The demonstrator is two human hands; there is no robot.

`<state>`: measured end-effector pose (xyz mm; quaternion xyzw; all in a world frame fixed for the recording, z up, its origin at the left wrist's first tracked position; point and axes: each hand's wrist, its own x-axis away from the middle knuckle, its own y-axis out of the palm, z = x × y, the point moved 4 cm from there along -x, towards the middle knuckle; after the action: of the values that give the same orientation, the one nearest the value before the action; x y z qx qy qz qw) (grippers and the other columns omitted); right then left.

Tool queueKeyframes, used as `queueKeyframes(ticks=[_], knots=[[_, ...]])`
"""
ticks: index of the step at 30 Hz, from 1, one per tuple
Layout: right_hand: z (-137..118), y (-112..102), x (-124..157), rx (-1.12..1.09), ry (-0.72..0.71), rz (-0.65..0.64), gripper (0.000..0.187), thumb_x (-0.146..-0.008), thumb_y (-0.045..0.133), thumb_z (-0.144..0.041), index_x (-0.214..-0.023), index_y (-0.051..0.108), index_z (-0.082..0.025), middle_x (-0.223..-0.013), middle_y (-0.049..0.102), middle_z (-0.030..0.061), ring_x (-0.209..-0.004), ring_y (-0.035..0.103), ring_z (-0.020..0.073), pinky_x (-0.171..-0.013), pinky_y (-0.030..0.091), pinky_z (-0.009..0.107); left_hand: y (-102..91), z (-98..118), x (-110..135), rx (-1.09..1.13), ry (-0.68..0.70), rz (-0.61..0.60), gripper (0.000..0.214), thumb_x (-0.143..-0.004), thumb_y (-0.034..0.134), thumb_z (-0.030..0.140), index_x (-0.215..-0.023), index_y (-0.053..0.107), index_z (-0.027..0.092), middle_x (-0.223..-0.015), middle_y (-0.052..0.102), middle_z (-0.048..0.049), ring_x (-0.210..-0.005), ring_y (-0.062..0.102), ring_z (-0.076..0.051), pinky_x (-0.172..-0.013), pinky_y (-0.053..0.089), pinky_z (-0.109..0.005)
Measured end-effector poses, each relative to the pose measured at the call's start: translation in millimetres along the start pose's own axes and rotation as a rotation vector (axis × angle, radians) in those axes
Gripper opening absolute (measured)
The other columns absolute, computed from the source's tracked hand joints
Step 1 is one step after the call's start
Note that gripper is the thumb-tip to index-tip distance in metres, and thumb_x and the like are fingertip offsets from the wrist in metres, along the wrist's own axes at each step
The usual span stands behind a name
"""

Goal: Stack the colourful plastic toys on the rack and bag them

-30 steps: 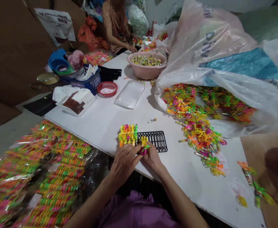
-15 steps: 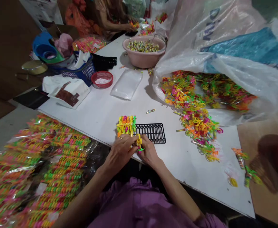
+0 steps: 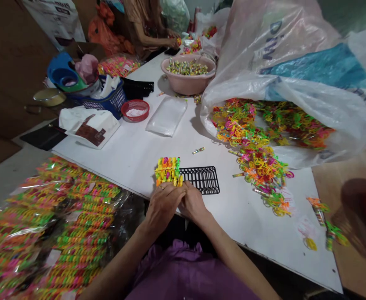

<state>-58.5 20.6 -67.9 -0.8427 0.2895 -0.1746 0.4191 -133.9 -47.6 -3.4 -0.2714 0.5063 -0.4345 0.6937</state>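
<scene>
A black plastic rack (image 3: 203, 180) lies near the table's front edge, its left part filled with rows of small colourful plastic toys (image 3: 167, 168). My left hand (image 3: 164, 204) is closed at the near side of the filled rows, fingers curled over the front toys. Right beside it my right hand (image 3: 195, 202) is closed too, its fingertips meeting the left ones. A small yellow plastic toy (image 3: 180, 181) shows just above the joined fingertips, in line with the other toys; its lower part is hidden by the fingers.
A large plastic bag (image 3: 283, 83) spills loose toys (image 3: 258, 154) at right. A pink basin (image 3: 189, 81) of small pieces, clear bags (image 3: 167, 116), a red basket (image 3: 135, 110) and a blue basket (image 3: 111, 100) stand further back. Packed toys (image 3: 76, 216) lie at left. Another person (image 3: 145, 29) works beyond.
The yellow toy held tilted between both hands has come upright, level with the rack's row. Its green and pink end is now out of sight. My hands have drawn closer together.
</scene>
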Motion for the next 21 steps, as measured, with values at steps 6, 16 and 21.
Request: queueKeyframes(ticks=[6,16,21], knots=[[-1.4,3.6,-3.1,0.080,-0.041,-0.038,0.011,-0.083,0.046,-0.019,-0.091,0.053,-0.016,-0.087,0.054,0.0061,-0.076,0.050,0.0154,-0.066,0.039,0.024,5.6,-0.7,11.4,-0.047,0.007,0.024,0.018,-0.087,0.048,0.016,-0.101,0.060,0.017,-0.089,0.064,-0.0038,-0.094,0.057,-0.017,-0.091,0.045,-0.032],[-9.3,-7.8,-6.4,-0.051,-0.088,-0.088,0.012,-0.079,0.049,-0.014,-0.089,0.055,-0.016,-0.087,0.057,0.0044,-0.078,0.053,0.0143,-0.068,0.041,0.022,-4.8,-37.9,-45.2,-0.178,-0.020,-0.057,0.023,-0.088,0.045,0.029,-0.096,0.062,0.017,-0.093,0.063,-0.0087,-0.095,0.056,-0.024,-0.083,0.045,-0.038],[56.7,-79.9,-35.7,0.082,0.011,0.011,0.021,-0.082,0.050,-0.017,-0.102,0.057,-0.017,-0.095,0.062,0.0043,-0.086,0.057,0.0143,-0.074,0.042,0.021,14.5,-54.6,-44.2,-0.146,0.131,-0.069,0.033,-0.093,0.033,0.030,-0.085,0.064,0.021,-0.084,0.065,-0.0039,-0.086,0.058,-0.021,-0.081,0.044,-0.035]])
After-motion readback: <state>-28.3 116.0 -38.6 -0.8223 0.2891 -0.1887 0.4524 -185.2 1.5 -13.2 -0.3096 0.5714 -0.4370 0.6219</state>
